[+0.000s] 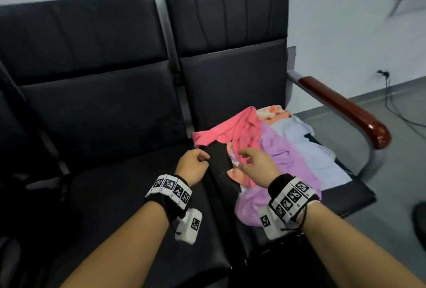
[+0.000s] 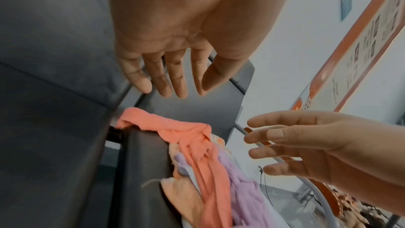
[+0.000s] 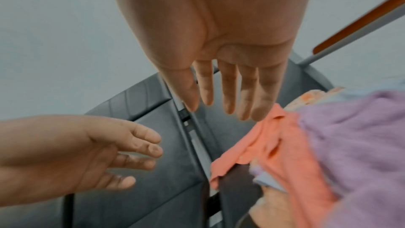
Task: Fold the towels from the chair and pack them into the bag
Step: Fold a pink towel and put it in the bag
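Observation:
Several towels lie crumpled on the right black chair seat [image 1: 345,197]: a pink towel [image 1: 230,130], a purple towel [image 1: 283,156], a light blue towel [image 1: 311,149] and an orange patterned towel [image 1: 269,111]. My left hand [image 1: 202,158] hovers over the gap between the seats, just left of the pink towel [image 2: 197,145], with its fingers [image 2: 175,84] extended and nothing in them. My right hand [image 1: 244,159] hangs just above the pile's near left edge. It is open [image 3: 219,108] over the pink towel [image 3: 274,145] and purple towel [image 3: 350,136]. No bag shows.
The left black seat [image 1: 129,184] adjoins the right one. A red-brown wooden armrest [image 1: 345,107] on a grey metal frame bounds the right chair. A black cable [image 1: 396,107] runs from a wall socket across the grey floor. A dark round object [image 1: 419,218] sits at the right edge.

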